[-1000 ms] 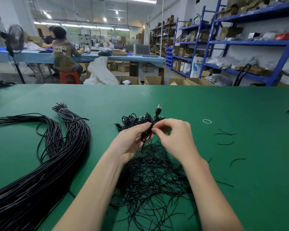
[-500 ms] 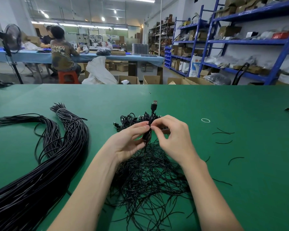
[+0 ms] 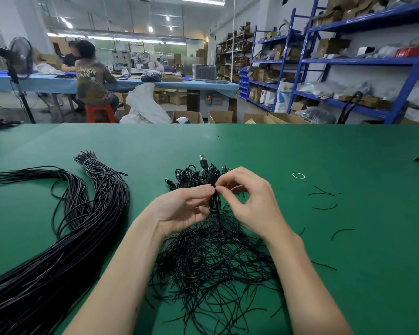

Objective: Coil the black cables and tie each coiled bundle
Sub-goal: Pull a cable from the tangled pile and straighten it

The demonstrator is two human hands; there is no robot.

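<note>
Your left hand (image 3: 182,209) and right hand (image 3: 254,201) pinch the coiled cable (image 3: 213,189) in a narrow grip above loose ties (image 3: 211,264), apparently wire; long cables (image 3: 58,250) lie left on the table (image 3: 324,153).

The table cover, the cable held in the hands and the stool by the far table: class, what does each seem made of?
Table cover: matte green, probably felt or rubber mat; no glare.
Cable: glossy black plastic or rubber sheath.
Stool: smooth orange-red, likely moulded plastic.
</note>
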